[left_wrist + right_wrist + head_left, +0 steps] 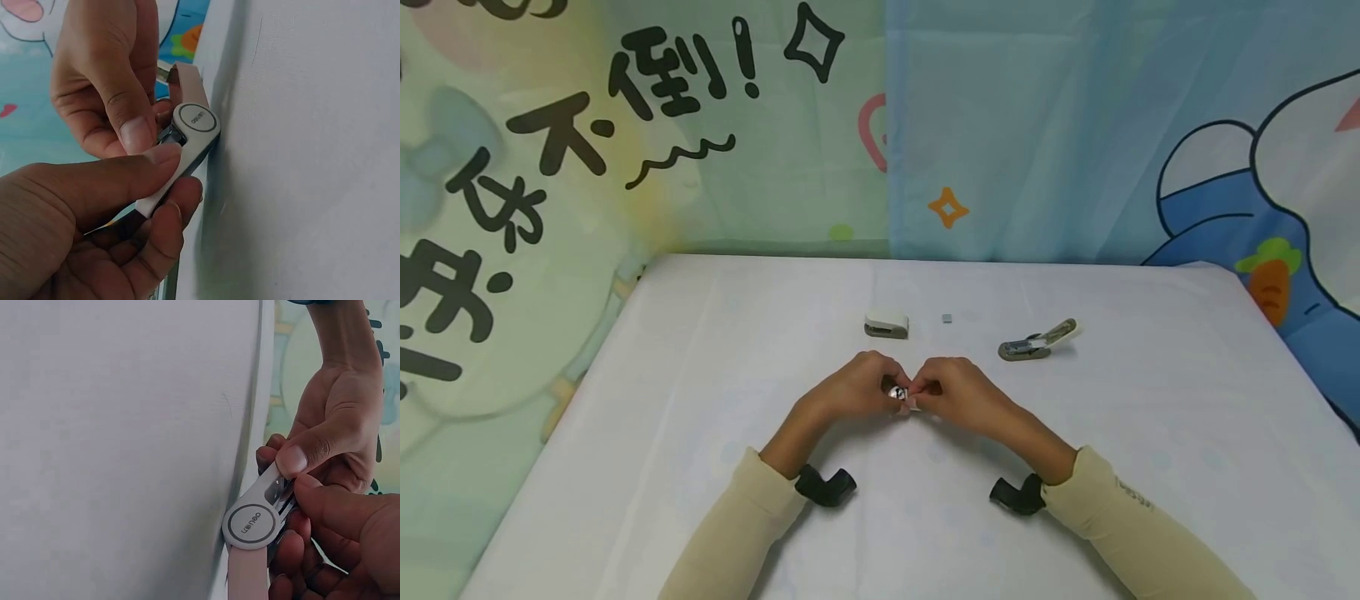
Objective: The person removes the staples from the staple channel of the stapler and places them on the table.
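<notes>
Near the middle of the table both hands meet at a small white hinged tool (199,117). Its rounded end bears a grey ring with lettering, and a pale pink strip (247,575) runs off from it. With thumb and fingers my left hand (862,387) grips the narrow white end. My right hand (964,392) pinches at the dark metal part (170,135) beside the ring, its thumb close to the left thumb. From the head view only a shiny bit of the tool shows; the fingers hide most of it.
Behind the hands a small closed white stapler (886,326) lies on the white table (775,317). To its right are a tiny grey block (947,318) and a stapler (1036,342) with its top raised. A printed curtain (1015,133) hangs beyond the far edge.
</notes>
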The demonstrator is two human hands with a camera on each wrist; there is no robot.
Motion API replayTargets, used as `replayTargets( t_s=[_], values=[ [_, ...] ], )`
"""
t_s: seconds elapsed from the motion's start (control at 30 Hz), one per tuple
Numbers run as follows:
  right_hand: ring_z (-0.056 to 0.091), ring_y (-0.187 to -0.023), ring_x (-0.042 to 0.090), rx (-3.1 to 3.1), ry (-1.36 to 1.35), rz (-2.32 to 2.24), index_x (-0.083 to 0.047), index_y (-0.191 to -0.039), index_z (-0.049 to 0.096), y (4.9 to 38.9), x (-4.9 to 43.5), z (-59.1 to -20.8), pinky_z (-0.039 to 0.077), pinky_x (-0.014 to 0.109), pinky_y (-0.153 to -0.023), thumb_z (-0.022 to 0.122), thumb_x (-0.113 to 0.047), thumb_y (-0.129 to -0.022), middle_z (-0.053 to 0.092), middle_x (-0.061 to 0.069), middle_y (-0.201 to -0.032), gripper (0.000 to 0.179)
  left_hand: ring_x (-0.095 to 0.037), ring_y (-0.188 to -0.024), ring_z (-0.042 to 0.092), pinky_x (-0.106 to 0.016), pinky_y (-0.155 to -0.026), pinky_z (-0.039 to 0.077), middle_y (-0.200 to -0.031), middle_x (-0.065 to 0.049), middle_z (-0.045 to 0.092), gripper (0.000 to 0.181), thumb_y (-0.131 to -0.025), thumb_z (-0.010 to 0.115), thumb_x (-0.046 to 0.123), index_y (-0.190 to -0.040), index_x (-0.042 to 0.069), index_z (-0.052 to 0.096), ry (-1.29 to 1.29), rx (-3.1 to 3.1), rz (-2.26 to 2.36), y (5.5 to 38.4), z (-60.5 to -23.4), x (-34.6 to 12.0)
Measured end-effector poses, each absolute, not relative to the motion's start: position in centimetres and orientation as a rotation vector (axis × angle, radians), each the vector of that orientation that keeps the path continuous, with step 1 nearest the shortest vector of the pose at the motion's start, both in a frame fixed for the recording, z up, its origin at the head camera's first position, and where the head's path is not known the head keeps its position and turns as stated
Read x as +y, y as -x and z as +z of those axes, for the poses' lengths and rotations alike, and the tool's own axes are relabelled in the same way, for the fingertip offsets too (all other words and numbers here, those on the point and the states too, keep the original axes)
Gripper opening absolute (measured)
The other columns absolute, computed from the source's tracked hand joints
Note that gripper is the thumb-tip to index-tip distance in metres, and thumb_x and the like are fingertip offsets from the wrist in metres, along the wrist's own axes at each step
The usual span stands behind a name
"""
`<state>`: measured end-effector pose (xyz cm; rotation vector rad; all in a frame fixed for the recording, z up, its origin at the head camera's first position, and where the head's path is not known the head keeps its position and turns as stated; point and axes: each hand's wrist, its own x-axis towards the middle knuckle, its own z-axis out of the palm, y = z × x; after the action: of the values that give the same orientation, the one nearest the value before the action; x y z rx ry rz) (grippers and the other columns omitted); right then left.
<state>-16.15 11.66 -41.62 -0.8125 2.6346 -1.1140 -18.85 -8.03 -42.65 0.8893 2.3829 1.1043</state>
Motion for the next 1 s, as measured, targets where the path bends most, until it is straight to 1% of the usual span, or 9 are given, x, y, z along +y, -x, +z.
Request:
replayTargets(
  t_s=[0.17, 0.3, 0.5, 0.67, 0.77, 0.87, 1.0],
  values=[
    [0.053, -0.075, 0.011, 2.659, 0.928, -1.115, -0.011, -0.079, 0.073, 16.32, 11.82, -41.75, 0.045, 0.029, -0.065, 0.075, -0.003, -0.084, 0.058, -0.004, -0.088, 0.009, -0.007, -0.065, 0.049, -0.021, -0.059, 0.041, -0.074, 0.007, 0.065, 0.011, -0.080, 0.078, 0.003, -0.089, 0.007, 0.075, -0.912, 2.386, 1.119, 18.87, -42.71, -8.06],
    [0.054, -0.078, 0.011, 2.666, 0.978, -1.128, -0.012, -0.077, 0.072, 16.35, 11.96, -41.81, 0.045, 0.028, -0.067, 0.075, -0.004, -0.084, 0.058, -0.003, -0.092, 0.011, -0.006, -0.065, 0.049, -0.021, -0.059, 0.040, -0.074, 0.007, 0.064, 0.011, -0.081, 0.078, 0.004, -0.091, 0.007, 0.075, -0.914, 2.394, 1.121, 18.95, -42.81, -8.12],
    [0.054, -0.078, 0.011, 2.698, 0.978, -1.112, -0.010, -0.077, 0.071, 16.30, 11.85, -41.65, 0.046, 0.028, -0.067, 0.076, -0.005, -0.084, 0.058, -0.003, -0.090, 0.010, -0.007, -0.067, 0.049, -0.021, -0.059, 0.040, -0.074, 0.007, 0.064, 0.011, -0.081, 0.078, 0.005, -0.091, 0.007, 0.075, -0.915, 2.418, 1.121, 19.09, -42.79, -8.13],
    [0.053, -0.079, 0.012, 2.725, 0.958, -1.005, -0.008, -0.083, 0.075, 16.28, 11.39, -41.51, 0.045, 0.030, -0.070, 0.076, -0.009, -0.085, 0.056, -0.003, -0.089, 0.003, -0.008, -0.067, 0.049, -0.021, -0.060, 0.040, -0.075, 0.006, 0.064, 0.011, -0.081, 0.077, 0.002, -0.091, 0.005, 0.075, -0.922, 2.423, 1.115, 19.21, -42.90, -8.08],
    [0.053, -0.079, 0.012, 2.731, 0.980, -0.963, -0.007, -0.083, 0.077, 16.23, 11.17, -41.42, 0.045, 0.030, -0.071, 0.078, -0.013, -0.083, 0.055, -0.004, -0.089, 0.006, -0.009, -0.069, 0.049, -0.022, -0.061, 0.040, -0.076, 0.006, 0.064, 0.011, -0.080, 0.077, 0.001, -0.090, 0.005, 0.075, -0.930, 2.431, 1.114, 19.20, -43.01, -8.01],
    [0.053, -0.079, 0.012, 2.722, 1.018, -0.980, -0.007, -0.081, 0.076, 16.22, 11.20, -41.34, 0.045, 0.030, -0.070, 0.077, -0.009, -0.084, 0.055, -0.004, -0.089, 0.004, -0.009, -0.068, 0.049, -0.022, -0.061, 0.040, -0.074, 0.005, 0.064, 0.011, -0.080, 0.077, 0.001, -0.090, 0.005, 0.075, -0.932, 2.435, 1.112, 19.20, -43.09, -7.96],
    [0.057, -0.081, 0.011, 2.693, 1.048, -1.065, -0.007, -0.081, 0.074, 16.25, 11.62, -41.30, 0.047, 0.028, -0.069, 0.070, 0.001, -0.086, 0.060, -0.003, -0.092, 0.010, -0.008, -0.068, 0.050, -0.021, -0.061, 0.041, -0.075, 0.006, 0.065, 0.013, -0.079, 0.079, 0.002, -0.091, 0.006, 0.075, -0.908, 2.431, 1.115, 19.15, -43.10, -8.01]
  ],
)
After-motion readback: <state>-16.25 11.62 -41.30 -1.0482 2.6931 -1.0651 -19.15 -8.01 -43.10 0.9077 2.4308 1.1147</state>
